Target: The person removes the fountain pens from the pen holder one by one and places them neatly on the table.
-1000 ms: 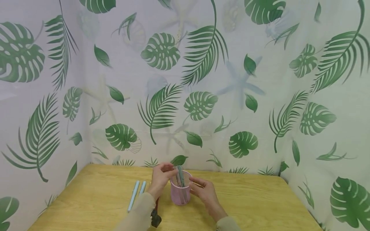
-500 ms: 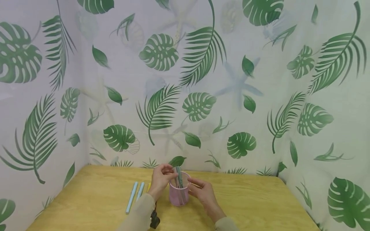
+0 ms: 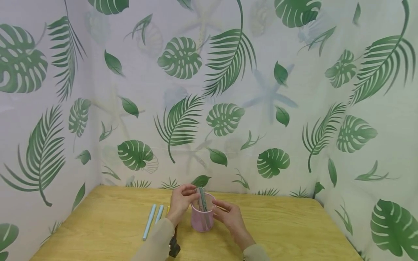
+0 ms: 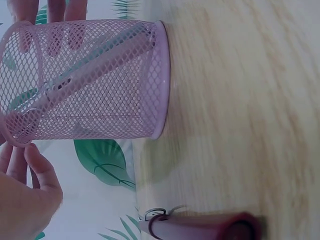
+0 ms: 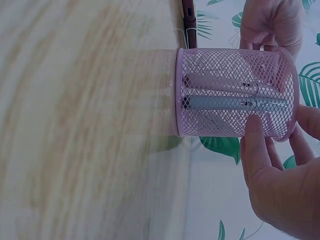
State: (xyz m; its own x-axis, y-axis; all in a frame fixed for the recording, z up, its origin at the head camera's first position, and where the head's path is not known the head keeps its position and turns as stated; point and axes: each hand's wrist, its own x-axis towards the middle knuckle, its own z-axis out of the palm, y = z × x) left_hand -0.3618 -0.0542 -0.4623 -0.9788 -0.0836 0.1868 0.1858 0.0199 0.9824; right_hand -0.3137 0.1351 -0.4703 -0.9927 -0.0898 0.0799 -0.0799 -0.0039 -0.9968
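A pink mesh pen holder (image 3: pixel 197 224) stands upright on the table. Inside it, a pinkish pen (image 5: pixel 215 82) and a grey-green pen (image 5: pixel 215 103) lean towards the rim, their tops above it. My left hand (image 3: pixel 180 203) is at the left of the rim; its thumb and forefinger pinch the pens' upper ends, though the exact contact is partly hidden. On the opposite side my right hand (image 3: pixel 231 217) holds the rim and upper wall with bent fingers; one finger lies along the mesh in the right wrist view.
Two light blue pens (image 3: pixel 149 222) lie left of my left hand, one partly behind the sleeve. A bit of something yellow (image 3: pixel 168 209) shows beside them. A dark red tube-like thing with a wire ring (image 4: pixel 200 227) lies near the holder. Patterned cloth surrounds the table.
Both hands keep almost the same places at the holder. The pens' tops shift slightly at the left hand's fingers. The view itself moves a little.
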